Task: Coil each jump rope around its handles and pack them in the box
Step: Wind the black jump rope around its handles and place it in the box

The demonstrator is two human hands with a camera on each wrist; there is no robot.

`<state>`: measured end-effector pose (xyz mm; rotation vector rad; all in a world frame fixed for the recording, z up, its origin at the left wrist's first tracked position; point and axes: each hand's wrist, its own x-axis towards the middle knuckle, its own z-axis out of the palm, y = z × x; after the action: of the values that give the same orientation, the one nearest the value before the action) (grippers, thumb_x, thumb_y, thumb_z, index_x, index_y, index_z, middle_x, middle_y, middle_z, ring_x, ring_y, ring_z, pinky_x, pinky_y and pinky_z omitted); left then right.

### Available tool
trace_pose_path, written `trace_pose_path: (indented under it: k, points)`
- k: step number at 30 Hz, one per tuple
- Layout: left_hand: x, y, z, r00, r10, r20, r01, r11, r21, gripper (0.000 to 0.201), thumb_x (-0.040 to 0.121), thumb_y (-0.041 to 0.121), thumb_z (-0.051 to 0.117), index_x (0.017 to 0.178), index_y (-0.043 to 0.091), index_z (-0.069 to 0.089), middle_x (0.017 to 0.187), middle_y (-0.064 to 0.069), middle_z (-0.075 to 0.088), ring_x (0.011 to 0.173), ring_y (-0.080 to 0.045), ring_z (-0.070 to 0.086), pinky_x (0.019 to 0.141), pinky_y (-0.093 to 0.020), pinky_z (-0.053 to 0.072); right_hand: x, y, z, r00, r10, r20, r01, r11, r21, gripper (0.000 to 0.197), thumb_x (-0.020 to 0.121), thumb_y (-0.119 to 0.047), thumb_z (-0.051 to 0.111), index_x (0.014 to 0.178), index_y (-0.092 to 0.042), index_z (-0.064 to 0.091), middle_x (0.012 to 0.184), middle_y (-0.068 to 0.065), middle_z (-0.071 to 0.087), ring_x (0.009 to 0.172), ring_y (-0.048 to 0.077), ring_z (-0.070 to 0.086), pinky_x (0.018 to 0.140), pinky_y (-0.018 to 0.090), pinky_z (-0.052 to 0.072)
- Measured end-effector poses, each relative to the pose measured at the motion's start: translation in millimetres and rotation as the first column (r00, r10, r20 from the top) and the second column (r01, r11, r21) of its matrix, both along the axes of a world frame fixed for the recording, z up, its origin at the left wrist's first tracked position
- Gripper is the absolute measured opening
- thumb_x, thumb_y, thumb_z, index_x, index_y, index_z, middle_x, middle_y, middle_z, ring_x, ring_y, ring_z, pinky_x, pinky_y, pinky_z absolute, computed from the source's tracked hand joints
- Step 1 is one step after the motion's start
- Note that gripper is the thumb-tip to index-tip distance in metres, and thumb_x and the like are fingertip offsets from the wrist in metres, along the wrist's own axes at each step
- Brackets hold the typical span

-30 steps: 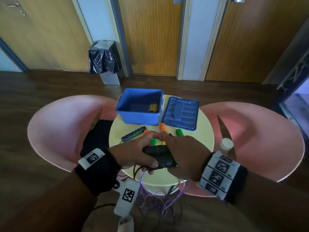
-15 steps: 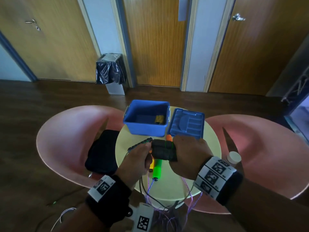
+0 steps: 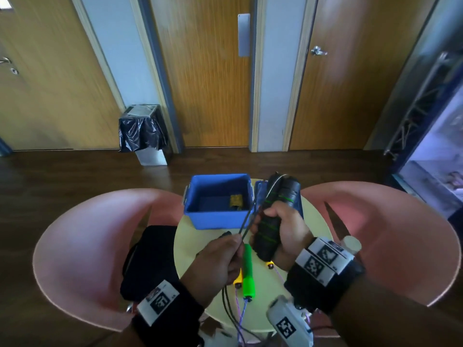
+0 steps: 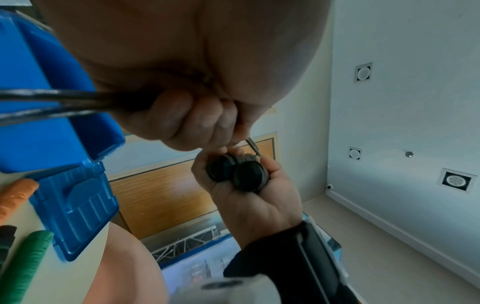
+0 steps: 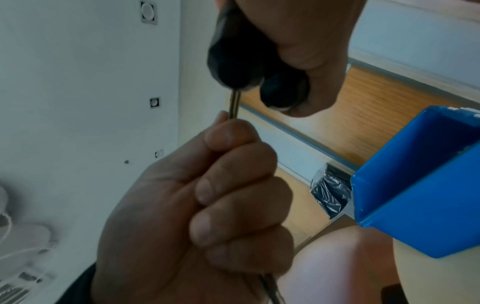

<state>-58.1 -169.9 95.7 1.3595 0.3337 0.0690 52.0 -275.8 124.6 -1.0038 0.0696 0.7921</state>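
Since a moment before, the right hand had lifted the paired black handles off the table to mid-frame, fingers clamped around them, while the left hand closed on the doubled black cord; coiling looked ready to start. The open blue box sat just above-left, its rim near the cord; free room lay toward the lower frame.

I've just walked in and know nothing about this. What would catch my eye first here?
Probably the two hands raised over the small round table: the right hand grips a pair of black handles held together upright, while the left hand holds the black rope running from them. Just behind sits an open blue box, with a bright green handle lying on the table near the hands.
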Motion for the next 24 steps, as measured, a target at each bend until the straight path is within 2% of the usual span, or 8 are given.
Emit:
trace_pose_path:
  k: [3,5,8,10,12,15,20,24]
  points:
    - [2,21,4,0.997,-0.075,-0.008,0.075,0.997,0.002,0.032,0.090,0.033,0.055,0.063,0.017,0.048,0.054,-0.002,0.022,0.045,-0.012,0.019,0.042,-0.021,0.015,-2,20,12,0.991,-0.133,-0.025,0.135,0.986,0.097,0.020,0.059,-0.019,0.053,0.076,-0.009,0.054,0.066,0.009,0.047,0.053,0.023,0.044,0.055,0.029,0.038]
    - [0,35,9,0.992,-0.122,-0.025,0.122,0.992,-0.005,0.031,0.087,0.037,0.047,0.064,0.017,0.047,0.055,-0.002,0.021,0.045,-0.011,0.018,0.042,-0.021,0.016,-6,33,17,0.982,-0.184,-0.037,0.187,0.972,0.143,0.024,0.058,-0.019,0.054,0.079,-0.008,0.053,0.069,0.011,0.048,0.055,0.024,0.046,0.059,0.032,0.039]
    - [-2,52,16,0.982,-0.179,-0.054,0.178,0.984,-0.019,0.035,0.097,0.034,0.046,0.068,0.014,0.043,0.056,-0.001,0.019,0.045,-0.010,0.016,0.039,-0.018,0.017,-14,51,22,0.979,-0.186,-0.085,0.200,0.956,0.214,0.029,0.059,-0.019,0.055,0.086,-0.009,0.052,0.073,0.011,0.049,0.062,0.025,0.048,0.064,0.035,0.040]
    - [-3,62,18,0.977,-0.198,-0.077,0.199,0.980,-0.006,0.040,0.104,0.030,0.039,0.069,0.013,0.043,0.054,0.000,0.019,0.045,-0.010,0.015,0.039,-0.017,0.017,-19,59,23,0.977,-0.189,-0.102,0.210,0.940,0.269,0.029,0.060,-0.020,0.052,0.087,-0.009,0.053,0.075,0.010,0.050,0.064,0.025,0.049,0.067,0.035,0.040]
    - [-6,70,19,0.975,-0.213,-0.070,0.215,0.977,0.017,0.041,0.104,0.030,0.036,0.068,0.011,0.046,0.052,0.000,0.021,0.045,-0.010,0.016,0.040,-0.018,0.016,-24,65,23,0.977,-0.189,-0.099,0.211,0.923,0.323,0.032,0.058,-0.022,0.054,0.087,-0.010,0.054,0.077,0.010,0.052,0.066,0.025,0.050,0.069,0.036,0.041]
    - [-10,79,21,0.962,-0.270,-0.033,0.272,0.962,0.033,0.045,0.100,0.040,0.047,0.063,0.014,0.045,0.053,-0.002,0.021,0.044,-0.011,0.017,0.040,-0.018,0.018,-31,71,22,0.978,-0.195,-0.076,0.209,0.906,0.369,0.037,0.054,-0.022,0.056,0.089,-0.010,0.055,0.078,0.010,0.052,0.068,0.025,0.051,0.069,0.037,0.042]
    - [-11,83,23,0.933,-0.346,-0.097,0.336,0.936,-0.102,0.042,0.086,0.038,0.054,0.055,0.020,0.033,0.049,0.003,0.018,0.041,-0.007,0.013,0.039,-0.014,0.015,-38,74,22,0.976,-0.205,-0.069,0.215,0.886,0.411,0.034,0.059,-0.022,0.052,0.090,-0.010,0.054,0.079,0.009,0.052,0.068,0.025,0.050,0.069,0.036,0.043]
    - [-6,75,28,0.906,-0.398,-0.141,0.372,0.911,-0.180,0.038,0.080,0.043,0.041,0.060,0.018,0.021,0.045,0.005,0.017,0.038,-0.006,0.011,0.038,-0.012,0.013,-37,69,26,0.976,-0.200,-0.081,0.215,0.868,0.448,0.036,0.056,-0.020,0.053,0.090,-0.010,0.054,0.078,0.009,0.051,0.067,0.025,0.050,0.069,0.037,0.042]
